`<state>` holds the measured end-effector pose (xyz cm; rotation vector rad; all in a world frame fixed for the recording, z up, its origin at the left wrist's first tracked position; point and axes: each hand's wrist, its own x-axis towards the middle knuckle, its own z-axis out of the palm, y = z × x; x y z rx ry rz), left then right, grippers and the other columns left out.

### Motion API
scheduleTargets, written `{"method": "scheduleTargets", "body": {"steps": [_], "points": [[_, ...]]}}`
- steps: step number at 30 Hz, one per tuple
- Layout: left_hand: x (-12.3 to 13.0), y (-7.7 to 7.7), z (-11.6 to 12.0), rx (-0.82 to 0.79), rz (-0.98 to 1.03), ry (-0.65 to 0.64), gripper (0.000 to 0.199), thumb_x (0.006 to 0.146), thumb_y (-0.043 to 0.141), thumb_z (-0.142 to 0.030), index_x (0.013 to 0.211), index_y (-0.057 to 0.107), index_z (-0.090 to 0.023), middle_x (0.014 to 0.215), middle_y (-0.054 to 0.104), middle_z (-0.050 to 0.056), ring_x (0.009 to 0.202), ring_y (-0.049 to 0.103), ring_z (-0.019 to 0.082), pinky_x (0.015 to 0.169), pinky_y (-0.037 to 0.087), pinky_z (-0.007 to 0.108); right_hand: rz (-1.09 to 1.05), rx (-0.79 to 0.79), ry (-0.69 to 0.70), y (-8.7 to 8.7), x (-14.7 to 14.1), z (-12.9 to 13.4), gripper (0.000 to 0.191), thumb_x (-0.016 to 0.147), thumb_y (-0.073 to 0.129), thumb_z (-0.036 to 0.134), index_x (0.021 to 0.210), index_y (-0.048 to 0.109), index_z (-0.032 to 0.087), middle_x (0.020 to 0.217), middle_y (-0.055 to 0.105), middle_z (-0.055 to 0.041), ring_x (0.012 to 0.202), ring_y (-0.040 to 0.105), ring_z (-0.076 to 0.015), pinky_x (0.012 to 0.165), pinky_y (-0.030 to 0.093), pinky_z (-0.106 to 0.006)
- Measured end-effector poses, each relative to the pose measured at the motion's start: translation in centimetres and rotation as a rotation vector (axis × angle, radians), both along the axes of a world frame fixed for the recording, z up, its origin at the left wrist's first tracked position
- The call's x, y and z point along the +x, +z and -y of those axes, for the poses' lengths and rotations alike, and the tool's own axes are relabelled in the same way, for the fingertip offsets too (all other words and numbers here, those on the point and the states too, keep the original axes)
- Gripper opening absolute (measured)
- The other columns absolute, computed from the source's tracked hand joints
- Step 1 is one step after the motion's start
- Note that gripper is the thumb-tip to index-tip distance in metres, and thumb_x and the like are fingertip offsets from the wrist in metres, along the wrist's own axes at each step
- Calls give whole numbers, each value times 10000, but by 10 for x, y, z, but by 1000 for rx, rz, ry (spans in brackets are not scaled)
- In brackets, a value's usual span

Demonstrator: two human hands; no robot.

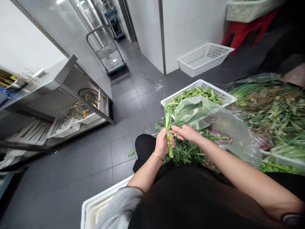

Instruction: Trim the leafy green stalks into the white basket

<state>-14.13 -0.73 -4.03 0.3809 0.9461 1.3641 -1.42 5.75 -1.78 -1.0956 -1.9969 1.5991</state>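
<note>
My left hand (pixel 162 143) grips a thick green vegetable stalk (pixel 169 143) upright near its lower end, with a gold bangle (pixel 158 156) on that wrist. My right hand (pixel 184 133) reaches across, its fingertips pinched against the upper stalk. Beneath both hands lies a heap of leafy greens (pixel 184 152) on my dark lap. A clear plastic bag (pixel 214 122) spreads to the right of my hands and covers part of the greens. Behind it, a white mesh basket (pixel 202 85) holds more greens.
Long green stems (pixel 269 117) heap up at right over another white basket. Stacked white trays (pixel 97 206) lie below my left elbow. Left stands a steel shelf unit (pixel 83 98) with gold-rimmed items. Ahead are a steel trolley (pixel 106 52), an empty-looking white basket (pixel 202 58) and a red stool (pixel 245 31).
</note>
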Motion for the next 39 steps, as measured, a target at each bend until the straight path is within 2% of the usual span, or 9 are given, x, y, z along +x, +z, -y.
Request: {"method": "scheduleTargets", "body": {"steps": [5, 11, 18, 20, 24, 28, 31, 36, 39], "points": [[-13, 13, 0, 93, 108, -64, 387, 755, 632, -556, 789, 522, -186, 452, 300, -85, 342, 285, 57, 301, 232, 179, -268, -278, 132, 1, 19, 5, 443, 756, 597, 590, 589, 436, 212, 398, 303, 90, 324, 287, -64, 371, 248, -235], [-2, 12, 0, 22, -134, -149, 441, 604, 804, -456, 754, 531, -144, 504, 501, -38, 369, 469, 77, 330, 290, 182, 31, -51, 235, 11, 15, 12, 422, 781, 571, 567, 584, 577, 194, 412, 453, 35, 353, 376, -84, 390, 295, -236], [-23, 13, -14, 21, 60, 117, 285, 670, 772, -290, 774, 577, -110, 662, 578, 5, 456, 429, 26, 362, 262, 147, 97, 87, -33, -19, 27, 41, 461, 892, 359, 550, 689, 585, 203, 433, 516, 26, 468, 546, -151, 623, 463, -293], [-38, 17, -15, 62, 62, 137, 231, 725, 720, -280, 740, 559, -115, 647, 566, 5, 441, 400, 26, 367, 258, 150, 250, 47, 94, -37, 32, 49, 481, 899, 329, 532, 674, 593, 198, 451, 537, 6, 501, 576, -163, 669, 474, -303], [-50, 25, -3, 128, 93, -155, 288, 743, 661, -329, 612, 487, -142, 491, 425, -29, 386, 348, 51, 348, 242, 176, 593, 126, 368, -44, 36, 30, 392, 639, 691, 540, 699, 663, 154, 611, 643, -82, 623, 632, -222, 629, 475, -314], [-31, 27, 12, 224, 150, -364, 325, 651, 729, -302, 589, 442, -164, 430, 365, -57, 365, 321, 55, 331, 223, 172, 138, 69, 156, 4, 20, -2, 546, 740, 590, 589, 1072, 647, 160, 679, 661, -46, 607, 604, -173, 525, 445, -268], [-18, 25, 12, 238, 88, -409, 248, 641, 734, -242, 682, 506, -154, 391, 347, -82, 338, 318, 55, 338, 247, 167, -116, -17, 42, 33, 3, -7, 412, 760, 579, 565, 766, 641, 158, 557, 603, -13, 477, 502, -117, 453, 378, -236], [-9, 24, 4, 111, 16, -215, 286, 705, 657, -345, 861, 514, -154, 542, 560, -5, 389, 500, 128, 344, 358, 208, -175, 325, -338, 21, 1, 5, 349, 775, 603, 479, 605, 589, 174, 507, 544, 3, 480, 469, -112, 503, 380, -248], [3, 27, 2, 86, 36, -95, 295, 793, 611, -427, 889, 482, -180, 584, 555, -19, 390, 471, 98, 356, 361, 193, -106, 549, -394, 14, 5, 9, 356, 834, 569, 420, 569, 562, 182, 533, 545, -6, 521, 493, -120, 551, 397, -252]]}}
